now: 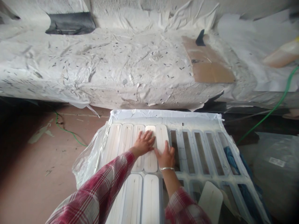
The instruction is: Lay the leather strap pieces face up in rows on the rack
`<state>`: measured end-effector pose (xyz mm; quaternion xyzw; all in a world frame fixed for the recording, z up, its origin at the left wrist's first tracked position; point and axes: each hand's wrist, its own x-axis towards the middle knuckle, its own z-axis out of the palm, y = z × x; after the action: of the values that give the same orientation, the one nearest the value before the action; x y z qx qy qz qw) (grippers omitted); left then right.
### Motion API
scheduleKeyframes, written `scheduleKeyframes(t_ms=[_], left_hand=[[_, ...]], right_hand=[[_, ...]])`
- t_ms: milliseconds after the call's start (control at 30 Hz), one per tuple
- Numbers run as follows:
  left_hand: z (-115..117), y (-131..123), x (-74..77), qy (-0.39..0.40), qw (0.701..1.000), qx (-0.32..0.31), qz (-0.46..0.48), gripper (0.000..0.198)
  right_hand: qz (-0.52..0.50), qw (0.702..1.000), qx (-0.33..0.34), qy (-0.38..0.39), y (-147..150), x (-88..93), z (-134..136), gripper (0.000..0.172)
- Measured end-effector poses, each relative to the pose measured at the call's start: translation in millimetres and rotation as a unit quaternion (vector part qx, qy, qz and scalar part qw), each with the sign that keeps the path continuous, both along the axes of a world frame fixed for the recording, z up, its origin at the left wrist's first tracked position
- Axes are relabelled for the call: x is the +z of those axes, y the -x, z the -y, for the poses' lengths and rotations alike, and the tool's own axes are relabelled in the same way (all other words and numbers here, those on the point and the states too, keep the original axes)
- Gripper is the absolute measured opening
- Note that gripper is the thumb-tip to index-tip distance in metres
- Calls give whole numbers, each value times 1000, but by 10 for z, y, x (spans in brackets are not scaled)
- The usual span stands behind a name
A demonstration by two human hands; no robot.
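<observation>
My left hand [144,143] lies flat with fingers spread across long white panels with rounded ends, touching the fourth panel [150,163] in the upper row. My right hand [166,155] spans the fifth panel [162,132], thumb at its left edge and fingers toward its right edge. Each panel has a thin dark line along its length. They sit side by side in a slotted frame [167,119] wrapped in pale sheeting. More panels [151,199] lie in the lower row. A loose, tilted panel [211,200] rests to the right of my right forearm.
Bare slots run along the frame's right side. Behind stands a ledge [112,62] under wrinkled sheeting strewn with small dark bits. It carries brown cardboard [210,67] and a dark pointed piece [200,38]. A green hose [268,113] hangs at right; clear plastic [86,165] lies at left.
</observation>
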<state>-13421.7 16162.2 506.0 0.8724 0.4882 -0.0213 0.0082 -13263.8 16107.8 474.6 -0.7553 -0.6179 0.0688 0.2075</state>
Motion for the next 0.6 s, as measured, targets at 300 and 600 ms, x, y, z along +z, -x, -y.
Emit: scheduleKeyframes(t_ms=[300,600], left_hand=[[28,-117,-64,-8,998,10,67,55],[-19,-336,-117,-25,997,65,23,54]], right_hand=[[-113,992,-49,-4,-168,-99,-187,53],[-65,974,0,218,-361,150,-464,27]])
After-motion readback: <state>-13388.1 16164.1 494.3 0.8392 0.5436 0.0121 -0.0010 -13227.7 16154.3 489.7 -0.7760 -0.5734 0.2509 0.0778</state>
